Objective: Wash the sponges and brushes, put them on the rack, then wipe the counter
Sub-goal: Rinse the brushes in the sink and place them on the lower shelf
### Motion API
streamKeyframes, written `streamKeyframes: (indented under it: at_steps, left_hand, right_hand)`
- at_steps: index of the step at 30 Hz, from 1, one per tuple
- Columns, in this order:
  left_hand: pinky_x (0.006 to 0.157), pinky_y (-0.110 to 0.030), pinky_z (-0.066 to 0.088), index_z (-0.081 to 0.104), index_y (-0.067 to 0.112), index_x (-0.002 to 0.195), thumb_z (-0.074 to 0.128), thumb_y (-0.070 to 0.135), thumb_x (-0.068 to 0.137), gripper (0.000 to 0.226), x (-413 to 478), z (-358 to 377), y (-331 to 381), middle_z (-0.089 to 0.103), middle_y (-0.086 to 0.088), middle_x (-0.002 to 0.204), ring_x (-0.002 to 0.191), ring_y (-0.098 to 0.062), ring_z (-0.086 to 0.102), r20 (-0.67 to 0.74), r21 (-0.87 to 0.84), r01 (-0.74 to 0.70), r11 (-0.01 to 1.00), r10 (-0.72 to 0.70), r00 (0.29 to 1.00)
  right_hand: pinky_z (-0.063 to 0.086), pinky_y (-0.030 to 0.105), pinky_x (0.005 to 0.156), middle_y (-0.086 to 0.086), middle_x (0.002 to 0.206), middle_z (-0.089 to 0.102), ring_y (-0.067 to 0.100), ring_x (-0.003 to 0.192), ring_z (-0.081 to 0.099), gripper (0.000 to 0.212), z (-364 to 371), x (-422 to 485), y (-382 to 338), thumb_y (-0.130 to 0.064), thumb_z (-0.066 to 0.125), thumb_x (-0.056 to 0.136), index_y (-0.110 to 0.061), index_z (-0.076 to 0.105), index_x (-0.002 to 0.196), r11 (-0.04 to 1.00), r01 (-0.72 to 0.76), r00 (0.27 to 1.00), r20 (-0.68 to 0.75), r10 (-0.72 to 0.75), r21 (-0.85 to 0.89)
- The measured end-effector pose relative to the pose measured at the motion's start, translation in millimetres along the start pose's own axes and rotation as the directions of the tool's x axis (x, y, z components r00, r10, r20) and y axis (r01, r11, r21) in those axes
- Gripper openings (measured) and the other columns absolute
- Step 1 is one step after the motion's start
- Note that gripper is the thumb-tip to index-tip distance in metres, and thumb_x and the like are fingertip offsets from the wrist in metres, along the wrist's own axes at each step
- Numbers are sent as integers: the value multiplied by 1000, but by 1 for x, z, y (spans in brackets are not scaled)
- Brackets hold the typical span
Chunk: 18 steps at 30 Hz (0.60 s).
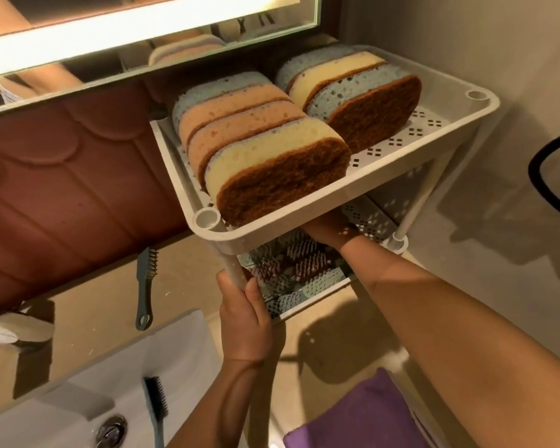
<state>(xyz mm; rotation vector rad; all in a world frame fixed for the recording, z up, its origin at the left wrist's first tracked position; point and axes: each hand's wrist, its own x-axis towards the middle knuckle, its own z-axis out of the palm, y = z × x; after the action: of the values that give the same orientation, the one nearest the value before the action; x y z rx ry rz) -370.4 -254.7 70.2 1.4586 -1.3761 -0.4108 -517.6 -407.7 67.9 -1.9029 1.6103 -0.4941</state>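
Head view: my left hand grips the front leg of the white two-tier plastic rack. My right hand is under its top tier, fingers hidden; I cannot tell its grip. Left of the rack, nearer my left hand, a grey long-handled brush lies on the table, handle towards me.

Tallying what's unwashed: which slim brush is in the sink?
The nearer brush, lying in the white sink beside the drain; the other brush lies on the counter.

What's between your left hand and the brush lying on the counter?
Head view: only bare counter between the left hand, gripping the rack leg, and the brush.
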Motion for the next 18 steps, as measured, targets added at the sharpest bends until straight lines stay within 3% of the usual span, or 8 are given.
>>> streamKeyframes:
  at_steps: [2,4,6,9,13,15,18]
  left_hand:
    - [48,-17,32,28,20,93,31,27,91,7,1,-1,2,39,11,66,61,2,51,27,-10,16,1000,-16,1000]
    - [49,-19,33,28,18,94,30,25,90,8,1,-2,5,40,11,67,56,-3,47,43,-16,37,999,-36,998]
    - [49,-21,33,28,16,96,30,25,90,11,2,-1,7,41,12,69,56,-4,43,51,-12,33,999,-33,998]
    - [49,-12,35,26,17,101,29,27,90,15,1,-3,10,43,13,74,61,-5,46,94,-33,37,999,-34,995]
    - [51,-19,34,29,15,105,28,30,93,20,1,-13,11,47,3,76,63,-9,47,170,-32,44,999,-38,985]
    - [51,-23,35,28,17,104,30,25,98,11,1,-19,14,51,-7,81,64,-16,49,227,-41,48,998,-38,973]
    - [65,-30,47,28,23,113,30,25,100,14,3,-31,21,54,-6,95,80,-16,55,344,-82,73,994,-41,938]
  right_hand:
    - [41,43,97,18,111,61,34,111,54,23,-5,-11,-3,-20,52,94,-9,59,114,999,31,999,-34,-32,-29]
    - [41,37,96,18,116,62,32,112,54,27,-7,-27,-8,-18,54,92,-4,61,114,996,60,996,-58,-64,-66]
    - [44,36,93,15,112,65,31,108,58,23,-4,-46,-12,-15,57,90,-6,66,108,997,77,993,-85,-79,-28]
    - [52,40,84,11,105,69,26,96,63,20,5,-80,-19,-15,59,88,-13,68,105,997,35,993,-115,-27,67]
    - [54,39,77,2,94,71,19,85,64,17,14,-126,-45,-23,54,91,-22,68,101,999,-25,999,-44,27,43]
    - [53,39,74,-4,87,70,16,79,62,15,18,-146,-54,-22,53,90,-25,67,95,998,-8,1000,-22,9,70]
    - [50,36,71,-10,80,65,10,73,58,13,24,-167,-67,-24,55,89,-27,67,93,995,-9,999,42,5,100]
